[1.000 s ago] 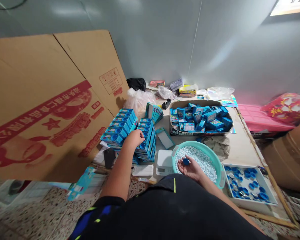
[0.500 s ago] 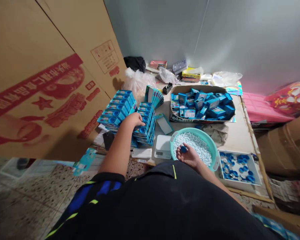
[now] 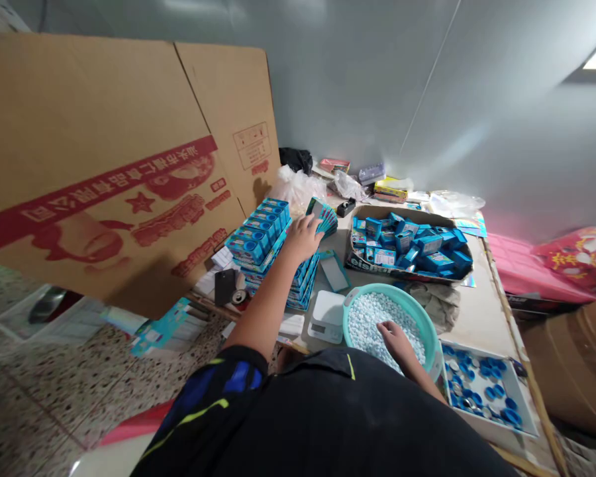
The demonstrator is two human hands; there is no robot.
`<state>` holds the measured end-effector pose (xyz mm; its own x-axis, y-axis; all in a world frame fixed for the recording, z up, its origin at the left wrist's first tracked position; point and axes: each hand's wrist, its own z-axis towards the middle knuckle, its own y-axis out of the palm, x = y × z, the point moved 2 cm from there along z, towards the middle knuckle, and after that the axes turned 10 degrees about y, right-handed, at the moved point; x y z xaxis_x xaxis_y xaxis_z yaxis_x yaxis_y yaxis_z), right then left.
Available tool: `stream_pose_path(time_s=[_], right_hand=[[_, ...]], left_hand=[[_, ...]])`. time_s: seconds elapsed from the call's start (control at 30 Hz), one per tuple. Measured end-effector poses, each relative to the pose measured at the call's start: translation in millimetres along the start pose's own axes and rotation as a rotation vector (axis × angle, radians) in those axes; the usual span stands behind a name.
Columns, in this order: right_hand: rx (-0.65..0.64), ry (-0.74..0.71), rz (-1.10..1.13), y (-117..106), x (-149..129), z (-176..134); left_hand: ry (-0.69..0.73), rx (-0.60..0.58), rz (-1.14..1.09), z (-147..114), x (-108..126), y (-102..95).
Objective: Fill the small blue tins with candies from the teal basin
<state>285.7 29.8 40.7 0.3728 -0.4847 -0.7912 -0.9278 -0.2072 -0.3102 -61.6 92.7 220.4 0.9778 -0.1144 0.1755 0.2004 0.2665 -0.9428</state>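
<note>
My left hand [image 3: 304, 237] is over the rear of a stack of blue cartons [image 3: 302, 285], with its fingers stretched out close to a fanned set of blue-edged cartons [image 3: 330, 222]. Whether the fingertips touch them I cannot tell. Left of that arm rises another stack of blue cartons [image 3: 258, 232]. My right hand [image 3: 395, 339] is above small white pellets [image 3: 370, 315] in a turquoise basin [image 3: 430, 324], its fingers curled together. What they hold, if anything, is hidden.
A white scale [image 3: 328, 311] stands left of the basin, and a white tray [image 3: 524, 407] of blue caps lies on the right. Behind the basin is a carton tray [image 3: 372, 267] full of small blue boxes. A large cardboard box [image 3: 189, 132] walls off the left.
My left hand has gone from the top of the near stack to its rear, and its fingers have straightened. My right hand has turned over; the blue cap in it is out of sight.
</note>
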Motion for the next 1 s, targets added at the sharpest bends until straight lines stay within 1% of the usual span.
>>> stream_pose_path(time_s=[0.1,0.17,0.23,0.3,0.4,0.5,0.57,0.63,0.67,0.73,0.8,0.83,0.87,0.9,0.97,1.0], right_hand=[[0.046,-0.074,-0.167,1,-8,4],[0.102,-0.146,-0.314,3,-9,5],[0.156,-0.218,-0.449,4,-5,3],[0.185,-0.249,-0.51,2,7,0],[0.208,-0.225,-0.523,-3,30,-5],[0.215,-0.131,-0.555,-8,48,-9],[0.195,-0.071,-0.589,-9,51,-11],[0.191,-0.067,-0.577,-9,48,-13],[0.209,-0.081,-0.543,-9,45,-14],[0.261,-0.109,-0.446,-10,40,-16],[0.295,-0.11,-0.353,-14,38,-18],[0.3,-0.118,-0.311,-17,39,-20],[0.305,-0.136,-0.269,-21,41,-23],[0.318,-0.164,-0.226,-26,44,-27],[0.375,-0.22,-0.151,-38,52,-36],[0.409,-0.232,-0.132,-45,57,-41]], left_hand=[[-0.028,-0.105,-0.014,19,-10,25.1],[-0.029,-0.11,-0.007,24,-14,35.3],[-0.017,-0.074,0.006,25,-16,37.7],[-0.021,-0.063,0.014,24,-18,35.5],[-0.018,-0.099,0.023,23,-20,30.7],[-0.003,-0.072,0.058,21,-23,28.1],[-0.038,-0.101,0.072,17,-24,29.3],[-0.071,-0.174,0.072,12,-23,31.3],[-0.065,-0.195,0.072,11,-20,31.7],[-0.007,-0.163,0.067,12,-5,32.0],[0.037,-0.117,0.009,16,19,37.5],[0.042,-0.118,-0.037,17,32,44.4],[0.03,-0.143,-0.083,19,45,54.7],[0.007,-0.194,-0.12,19,57,68.3],[-0.04,-0.319,-0.157,16,74,102.5],[-0.061,-0.379,-0.161,14,79,121.2]])
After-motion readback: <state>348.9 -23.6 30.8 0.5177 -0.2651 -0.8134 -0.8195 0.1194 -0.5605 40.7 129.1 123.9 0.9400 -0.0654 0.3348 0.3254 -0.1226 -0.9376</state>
